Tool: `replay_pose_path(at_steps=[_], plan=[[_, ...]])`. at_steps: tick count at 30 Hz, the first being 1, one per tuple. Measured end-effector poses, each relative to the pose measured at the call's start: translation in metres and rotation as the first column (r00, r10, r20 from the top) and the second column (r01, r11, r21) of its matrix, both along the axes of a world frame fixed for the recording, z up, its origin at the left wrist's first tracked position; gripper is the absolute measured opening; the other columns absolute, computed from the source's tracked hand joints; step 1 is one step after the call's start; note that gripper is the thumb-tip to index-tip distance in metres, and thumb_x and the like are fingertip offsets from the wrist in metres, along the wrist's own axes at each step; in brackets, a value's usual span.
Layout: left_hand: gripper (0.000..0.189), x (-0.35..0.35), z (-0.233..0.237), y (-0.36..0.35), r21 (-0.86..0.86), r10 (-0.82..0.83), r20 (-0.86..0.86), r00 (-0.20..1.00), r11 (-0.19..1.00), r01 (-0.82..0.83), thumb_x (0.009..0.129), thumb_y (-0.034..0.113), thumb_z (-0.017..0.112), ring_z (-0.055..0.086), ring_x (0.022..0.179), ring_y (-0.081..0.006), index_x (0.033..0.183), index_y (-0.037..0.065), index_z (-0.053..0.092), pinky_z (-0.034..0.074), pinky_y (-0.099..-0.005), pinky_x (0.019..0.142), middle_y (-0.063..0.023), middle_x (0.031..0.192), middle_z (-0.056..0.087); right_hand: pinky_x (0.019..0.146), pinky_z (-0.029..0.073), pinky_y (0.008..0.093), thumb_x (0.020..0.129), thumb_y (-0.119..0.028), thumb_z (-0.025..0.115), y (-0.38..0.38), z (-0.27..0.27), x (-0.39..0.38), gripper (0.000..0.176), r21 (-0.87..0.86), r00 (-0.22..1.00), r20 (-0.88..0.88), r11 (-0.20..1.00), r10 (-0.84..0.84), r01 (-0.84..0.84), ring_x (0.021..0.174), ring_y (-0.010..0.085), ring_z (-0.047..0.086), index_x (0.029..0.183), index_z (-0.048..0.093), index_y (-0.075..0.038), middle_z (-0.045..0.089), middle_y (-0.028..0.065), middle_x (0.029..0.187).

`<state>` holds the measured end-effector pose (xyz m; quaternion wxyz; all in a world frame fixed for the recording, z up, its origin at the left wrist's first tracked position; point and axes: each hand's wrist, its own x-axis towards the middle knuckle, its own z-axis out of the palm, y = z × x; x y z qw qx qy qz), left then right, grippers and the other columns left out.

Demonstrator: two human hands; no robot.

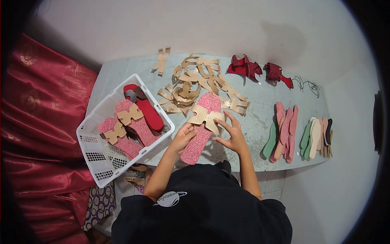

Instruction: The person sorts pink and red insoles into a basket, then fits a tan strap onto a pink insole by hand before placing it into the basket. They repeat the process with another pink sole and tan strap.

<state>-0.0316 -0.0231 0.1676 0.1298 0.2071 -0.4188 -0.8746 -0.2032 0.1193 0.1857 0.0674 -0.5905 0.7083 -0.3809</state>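
A pink patterned sandal sole (197, 144) with a beige textured strap (205, 117) across it is held over the table's front part. My left hand (183, 138) grips its left edge just below the strap, fingertips on the sole. On the other side, my right hand (232, 132) has its fingers spread, the fingertips at the right end of the strap. Behind the sandal lies a loose pile of beige straps (187, 91).
At left, a white basket (157, 141) holds pink sandals (140, 128) and a red one (151, 114). Red pieces (245, 69) and dark cord (306, 85) lie at the back. Pink soles (287, 132) and green, cream and black soles (315, 138) stand at right. A red curtain (48, 134) hangs left.
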Motion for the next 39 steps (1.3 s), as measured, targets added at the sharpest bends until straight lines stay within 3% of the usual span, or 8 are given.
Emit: replay_pose_path(at_steps=[7, 9, 13, 19, 22, 27, 39], plan=[[0.032, -0.001, 0.006, 0.006, -0.038, 0.031, -0.023, 0.999, 0.999, -0.032, 0.09, 0.006, 0.048, 0.055, 0.1, -0.0128, 0.12, -0.002, 0.043, 0.043, -0.0257, 0.086, -0.0101, 0.113, 0.056, 0.098, 0.029, 0.0471, 0.062, -0.031, 0.076, 0.007, -0.008, -0.004, 0.059, 0.012, 0.994, -0.103, 1.0, -0.022, 0.023, 0.122, 0.0366, 0.035, 0.117, 0.057, -0.024, 0.04, 0.0135, 0.131], [0.032, -0.001, 0.006, 0.01, -0.071, 0.049, -0.01, 0.999, 0.996, -0.049, 0.09, 0.008, 0.049, 0.055, 0.1, -0.0123, 0.12, -0.003, 0.043, 0.042, -0.0252, 0.087, -0.0101, 0.112, 0.056, 0.099, 0.027, 0.0479, 0.066, -0.029, 0.071, 0.008, -0.003, -0.001, 0.051, -0.002, 0.989, -0.138, 0.999, -0.053, 0.053, 0.122, 0.0361, 0.034, 0.115, 0.058, -0.028, 0.043, 0.0116, 0.128], [0.032, 0.0, 0.001, 0.013, -0.039, 0.07, -0.004, 0.998, 0.997, -0.07, 0.09, 0.009, 0.05, 0.055, 0.099, -0.0116, 0.119, -0.003, 0.044, 0.042, -0.0245, 0.086, -0.0095, 0.111, 0.057, 0.099, 0.026, 0.0487, 0.064, -0.027, 0.072, 0.012, -0.002, -0.001, 0.053, -0.009, 0.977, -0.201, 0.997, -0.076, 0.075, 0.122, 0.0378, 0.032, 0.115, 0.059, -0.025, 0.044, 0.0127, 0.126], [0.035, -0.001, -0.011, 0.014, -0.211, 0.044, 0.029, 0.999, 0.977, -0.037, 0.091, 0.011, 0.049, 0.053, 0.105, -0.0132, 0.121, -0.005, 0.042, 0.041, -0.0257, 0.09, -0.0117, 0.116, 0.055, 0.1, 0.023, 0.0511, 0.065, -0.03, 0.07, 0.017, -0.003, -0.001, 0.051, -0.026, 0.975, -0.203, 0.995, -0.096, 0.092, 0.121, 0.0358, 0.033, 0.114, 0.059, -0.027, 0.045, 0.0115, 0.126], [0.034, -0.001, -0.007, 0.018, -0.207, 0.03, 0.054, 0.998, 0.978, -0.018, 0.092, 0.012, 0.049, 0.053, 0.105, -0.0129, 0.121, -0.005, 0.042, 0.041, -0.0254, 0.089, -0.0121, 0.115, 0.054, 0.101, 0.022, 0.0513, 0.065, -0.03, 0.07, 0.019, -0.004, -0.001, 0.051, -0.033, 0.974, -0.196, 0.994, -0.111, 0.107, 0.121, 0.0354, 0.033, 0.115, 0.059, -0.027, 0.045, 0.0115, 0.126], [0.034, -0.004, -0.009, 0.023, -0.08, 0.039, -0.055, 0.998, 0.996, -0.043, 0.092, 0.011, 0.047, 0.055, 0.101, -0.012, 0.122, -0.004, 0.041, 0.042, -0.025, 0.088, -0.0105, 0.114, 0.056, 0.1, 0.023, 0.0509, 0.065, -0.03, 0.069, 0.022, -0.005, -0.004, 0.052, -0.033, 0.97, -0.193, 0.989, -0.145, 0.141, 0.12, 0.0348, 0.034, 0.115, 0.059, -0.027, 0.045, 0.0116, 0.126], [0.03, -0.002, -0.006, 0.021, 0.01, 0.014, -0.038, 0.999, 1.0, -0.014, 0.091, 0.009, 0.048, 0.057, 0.098, -0.013, 0.119, -0.003, 0.044, 0.045, -0.0255, 0.085, -0.0109, 0.112, 0.057, 0.099, 0.025, 0.0507, 0.065, -0.032, 0.07, 0.023, -0.005, -0.002, 0.055, 0.004, 0.984, -0.151, 0.995, -0.095, 0.097, 0.119, 0.0358, 0.036, 0.118, 0.057, -0.026, 0.041, 0.0139, 0.129]])
